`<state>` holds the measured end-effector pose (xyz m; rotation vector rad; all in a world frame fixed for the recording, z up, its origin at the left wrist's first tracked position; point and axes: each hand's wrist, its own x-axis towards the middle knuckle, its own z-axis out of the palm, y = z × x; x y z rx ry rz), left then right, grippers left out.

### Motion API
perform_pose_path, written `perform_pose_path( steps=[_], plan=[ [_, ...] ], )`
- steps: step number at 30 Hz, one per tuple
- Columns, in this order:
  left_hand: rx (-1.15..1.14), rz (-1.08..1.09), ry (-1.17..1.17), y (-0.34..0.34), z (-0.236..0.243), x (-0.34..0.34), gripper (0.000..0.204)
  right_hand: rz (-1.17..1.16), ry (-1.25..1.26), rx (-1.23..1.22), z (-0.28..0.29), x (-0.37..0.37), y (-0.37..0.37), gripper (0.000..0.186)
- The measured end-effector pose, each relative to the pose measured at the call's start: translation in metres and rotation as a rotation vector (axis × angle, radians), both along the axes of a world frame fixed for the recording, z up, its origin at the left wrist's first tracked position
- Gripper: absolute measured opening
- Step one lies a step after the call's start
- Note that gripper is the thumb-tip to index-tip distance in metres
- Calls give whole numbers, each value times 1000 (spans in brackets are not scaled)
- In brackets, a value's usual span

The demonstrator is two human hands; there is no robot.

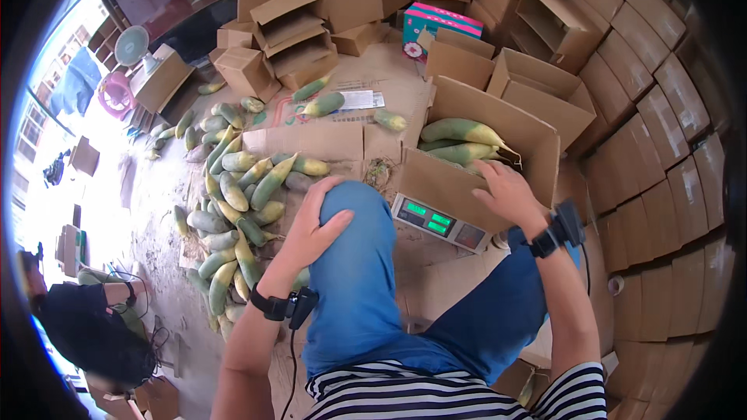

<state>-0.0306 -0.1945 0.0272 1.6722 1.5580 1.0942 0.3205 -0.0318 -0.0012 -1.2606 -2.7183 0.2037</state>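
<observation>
My left hand (317, 224) lies on my jeans-covered knee, thumb apart, holding nothing. My right hand (510, 193) grips the near wall of an open cardboard box (447, 180), thumb on its outer face and fingers over the rim, close to the radishes inside. Several long green radishes (465, 132) with pale, thin-tailed ends lie in that box. The box sits on a digital scale (440, 223) whose green displays are lit. To the left of my knee spreads a heap of loose green radishes (233, 179).
Empty open cartons (288, 35) stand at the back, near a teal and pink box (442, 27). Another open carton (541, 93) is beyond the scale. Stacked cartons (654, 132) line the right. Flattened cardboard (303, 142) covers the floor. At far left are fans (117, 95).
</observation>
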Motion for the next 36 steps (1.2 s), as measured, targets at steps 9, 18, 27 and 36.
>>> perform_pose_path(
  steps=[9,18,27,36],
  plan=[
    [-2,78,-32,-11,-3,-23,52,-601,362,-188,45,135,-36,54],
    [19,156,-19,-19,-56,-94,57,-416,553,-375,58,99,-100,52],
    [-12,76,-140,-14,-39,-73,53,-472,302,173,73,26,-144,29],
    [-207,86,151,-10,3,-74,55,-590,1026,44,-43,57,-167,48]
  ],
)
